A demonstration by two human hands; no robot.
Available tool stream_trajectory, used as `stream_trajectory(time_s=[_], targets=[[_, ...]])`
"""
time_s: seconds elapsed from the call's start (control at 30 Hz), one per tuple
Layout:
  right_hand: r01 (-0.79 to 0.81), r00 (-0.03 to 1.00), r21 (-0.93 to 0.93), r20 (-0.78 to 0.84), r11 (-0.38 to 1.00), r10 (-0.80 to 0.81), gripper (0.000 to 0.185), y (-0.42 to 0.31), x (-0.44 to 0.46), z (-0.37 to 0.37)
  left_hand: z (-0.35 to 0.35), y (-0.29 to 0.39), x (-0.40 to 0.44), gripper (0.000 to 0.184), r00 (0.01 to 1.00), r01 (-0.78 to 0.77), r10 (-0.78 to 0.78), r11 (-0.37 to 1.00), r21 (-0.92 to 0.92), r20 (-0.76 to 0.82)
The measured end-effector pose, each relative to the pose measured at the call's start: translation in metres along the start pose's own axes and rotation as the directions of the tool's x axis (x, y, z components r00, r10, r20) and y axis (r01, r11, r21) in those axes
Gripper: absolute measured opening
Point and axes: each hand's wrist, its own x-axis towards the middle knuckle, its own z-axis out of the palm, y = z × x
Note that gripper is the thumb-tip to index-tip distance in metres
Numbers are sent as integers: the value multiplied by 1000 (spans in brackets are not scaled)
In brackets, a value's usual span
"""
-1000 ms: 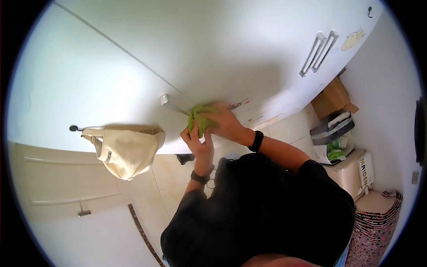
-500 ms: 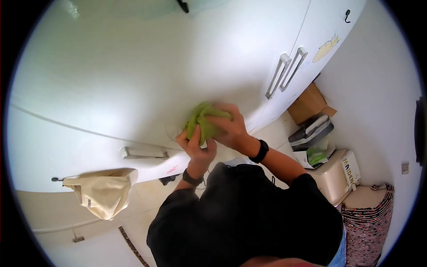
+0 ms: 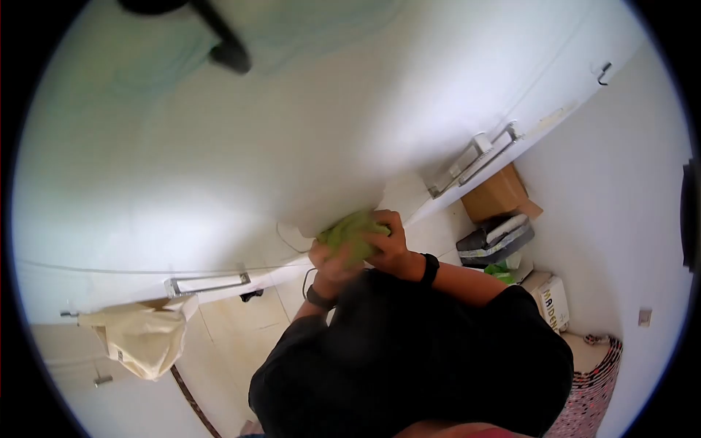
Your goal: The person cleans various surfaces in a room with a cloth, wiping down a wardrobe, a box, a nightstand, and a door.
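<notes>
A green cloth (image 3: 353, 235) is bunched up between my two hands, close in front of my chest. My left hand (image 3: 336, 263) grips its near left side, its fingers somewhat smeared by motion. On the right side, my right hand (image 3: 390, 242) has its fingers curled over the cloth. Beyond the hands stands a white cabinet front (image 3: 241, 146); whether the cloth touches it I cannot tell. A thin cord (image 3: 290, 241) shows just left of the cloth.
Metal handles (image 3: 478, 162) stick out at right and another handle (image 3: 208, 283) at lower left. A black hook (image 3: 230, 55) hangs large overhead. A beige bag (image 3: 144, 337) hangs at left. At right stand a cardboard box (image 3: 496, 193) and a white MAIDENG-lettered box (image 3: 555, 303).
My view has tilted and come closer to the cabinet, so the black hook looks larger. Both hands and the cloth now sit lower in view, nearer my body, with the cloth still held.
</notes>
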Motion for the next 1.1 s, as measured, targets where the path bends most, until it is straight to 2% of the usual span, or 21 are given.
stream_trajectory(time_s=[0.03,0.07,0.1,0.13,0.17,0.23,0.3,0.33,0.43,0.47,0.57,0.63,0.67,0.7,0.77,0.83,0.87,0.97,1.07,1.1], targets=[[19,999,1,45,1000,-19,34,-3,3,2,-4,0,-4,43,999,39,-39,998,43,20],[-249,955,174,211,953,211,31,-8,7,5,-8,0,-15,44,993,116,-117,989,89,3],[-514,829,285,406,809,384,29,-19,23,6,-11,-2,-33,46,984,177,-171,971,158,-55],[-744,636,317,606,588,478,28,-27,31,9,-14,-3,-50,48,968,244,-224,945,220,-112],[-695,671,283,584,661,456,28,-30,31,18,-16,-5,-68,50,947,313,-275,910,273,-168],[-581,740,212,540,786,401,29,-39,28,34,-23,3,-60,50,915,356,-262,882,310,-307],[-162,914,173,398,971,81,28,-46,30,40,-22,6,-42,49,869,387,-220,860,332,-443],[69,940,118,324,991,-104,28,-47,36,40,-20,6,-30,49,838,398,-190,855,333,-511],[10,948,185,312,983,-68,32,-63,64,18,-26,27,7,63,840,447,-287,846,289,-461],[61,958,133,271,989,-95,38,-65,72,5,-17,41,23,61,820,464,-324,859,217,-473],[169,980,13,105,986,-169,41,-51,83,-25,4,46,51,52,868,341,-227,919,197,-442],[55,991,13,120,998,-56,45,-45,87,-58,26,39,59,47,886,174,-111,980,101,-451],[30,997,-36,69,999,-28,49,-36,80,-67,29,40,65,47,948,95,-63,992,88,-312],[10,1000,-83,19,997,-8,53,-26,73,-74,34,44,65,46,967,97,-79,993,61,-243],[-43,999,-110,13,993,45,56,-9,56,-86,44,51,65,45,989,112,-111,994,7,-100],[-102,994,-122,15,987,104,56,4,40,-90,55,53,48,51,978,209,-209,977,32,6],[-135,990,-121,22,983,139,55,8,30,-90,60,51,40,53,973,229,-229,972,-47,13],[-167,983,-124,52,978,174,54,15,7,-80,53,54,25,53,896,422,-404,903,-72,185],[-131,987,-61,88,990,136,54,7,8,-66,34,51,18,53,843,478,-476,876,59,250],[-117,988,-28,96,993,119,54,1,11,-61,27,49,17,52,873,438,-445,895,79,197]])
